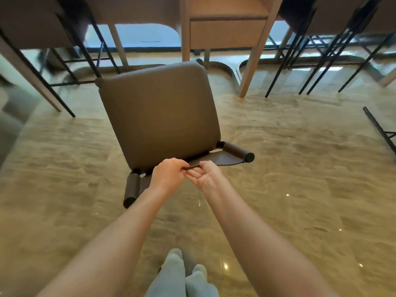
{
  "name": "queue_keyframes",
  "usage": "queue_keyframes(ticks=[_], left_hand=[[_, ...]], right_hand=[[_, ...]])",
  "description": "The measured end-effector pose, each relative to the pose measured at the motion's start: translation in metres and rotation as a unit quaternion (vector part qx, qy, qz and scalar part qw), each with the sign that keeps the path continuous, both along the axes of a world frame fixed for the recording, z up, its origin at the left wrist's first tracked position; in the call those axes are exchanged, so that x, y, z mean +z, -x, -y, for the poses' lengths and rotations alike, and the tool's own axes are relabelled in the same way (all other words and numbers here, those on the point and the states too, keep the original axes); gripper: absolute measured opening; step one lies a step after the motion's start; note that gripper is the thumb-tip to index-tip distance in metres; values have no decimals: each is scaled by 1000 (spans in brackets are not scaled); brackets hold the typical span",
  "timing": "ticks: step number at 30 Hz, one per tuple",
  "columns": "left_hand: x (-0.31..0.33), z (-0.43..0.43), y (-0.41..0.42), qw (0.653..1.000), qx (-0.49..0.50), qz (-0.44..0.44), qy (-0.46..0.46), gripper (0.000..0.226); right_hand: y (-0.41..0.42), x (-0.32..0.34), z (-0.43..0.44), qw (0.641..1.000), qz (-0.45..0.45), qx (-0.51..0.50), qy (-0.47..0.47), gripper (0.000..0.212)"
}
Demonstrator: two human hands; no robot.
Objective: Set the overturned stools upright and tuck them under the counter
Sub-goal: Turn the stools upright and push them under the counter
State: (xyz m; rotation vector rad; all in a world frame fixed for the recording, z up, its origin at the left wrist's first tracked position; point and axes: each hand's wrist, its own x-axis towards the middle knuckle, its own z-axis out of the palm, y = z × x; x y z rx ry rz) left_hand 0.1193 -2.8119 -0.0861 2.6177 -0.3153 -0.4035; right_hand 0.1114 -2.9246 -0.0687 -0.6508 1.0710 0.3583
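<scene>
Two grips clenched the upright brown padded stool (pixel 158 112) by its rail (pixel 194 166): left hand (pixel 169 173), right hand (pixel 207 176).
Tucking remained: likely a push toward the pale wooden counter (pixel 227 33) at twelve o'clock.

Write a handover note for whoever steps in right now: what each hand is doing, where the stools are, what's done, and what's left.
Hands: left hand and right hand both grip the thin back rail of the brown stool.
Stool: seat facing up, in front of the wooden counter, not yet under it.
Done: this stool looks upright. The left stools and right stools sit under the counter.
Left: push this one in. The black frame at the right edge may be another fallen stool, but I cannot tell.
</scene>
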Motion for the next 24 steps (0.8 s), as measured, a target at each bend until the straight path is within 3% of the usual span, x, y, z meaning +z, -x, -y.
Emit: queue_keyframes(ticks=[4,12,24], left_hand=[[15,-5,-26,999,18,28,-15,30],[43,-15,-91,996,42,82,-21,29],[67,-29,-178,986,60,151,-24,30]], right_hand=[[-33,0,-6,999,9,12,42,42],[-101,22,-20,990,54,2,129,11],[-189,51,-28,969,113,51,211,13]])
